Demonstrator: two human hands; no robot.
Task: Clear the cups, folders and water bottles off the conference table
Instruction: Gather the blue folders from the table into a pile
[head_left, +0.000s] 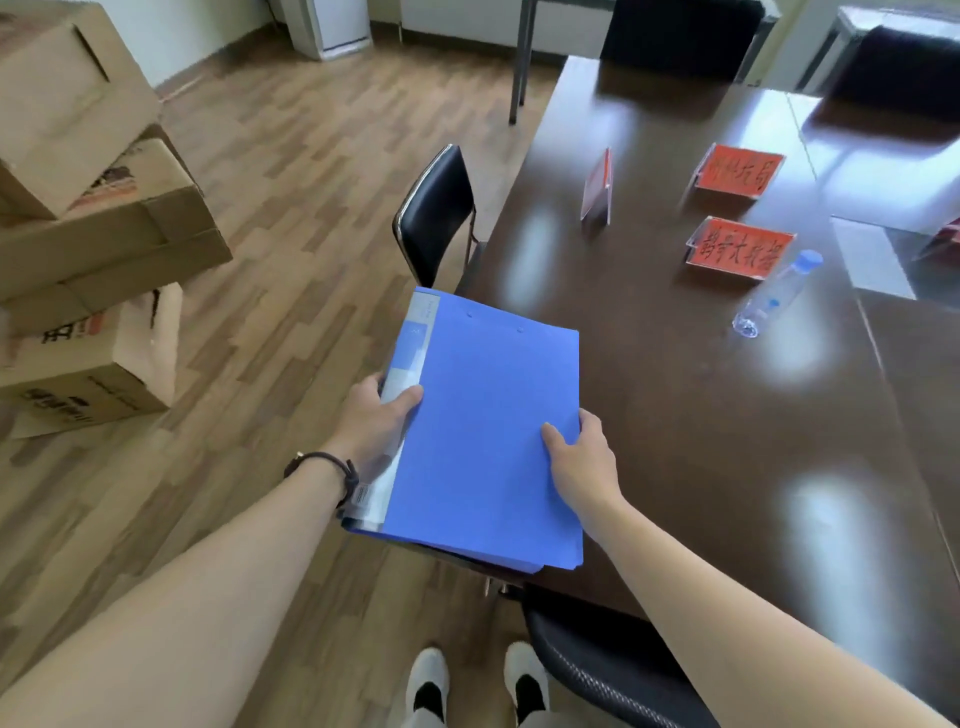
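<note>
Holding a stack of blue folders (483, 431) between both hands, the person stands at the near left edge of the conference table (727, 441). The left hand (371, 421) is clamped on the spine side at 9 o'clock of the stack, thumb on top. The right hand (582, 457) is clamped on the open edge at 3 o'clock, thumb on the top cover. The stack appears to be several folders; its near corner at 5 o'clock overhangs the table edge above a mesh chair (597, 670).

Risk 1: the folders are loose on one another. Tilting the stack toward 6 o'clock could let the lower ones slide out, since neither hand visibly supports the near edge. Clear sleeves show at the spine side and could slip free.

Risk 2: a black chair (436, 218) stands at 12 o'clock of the stack, close to the table edge. Swinging the stack left could catch its backrest.

Risk 3: a water bottle (774, 296) lies on its side at 2 o'clock, well apart from the hands. It can roll if the table is bumped.

Beyond it, three red name placards (737, 249) stand on the table; they are not task items. Cardboard boxes (88, 208) are piled at 10 o'clock on the floor; the pile looks uneven, so passing it closely is inadvisable. No cups are visible.
</note>
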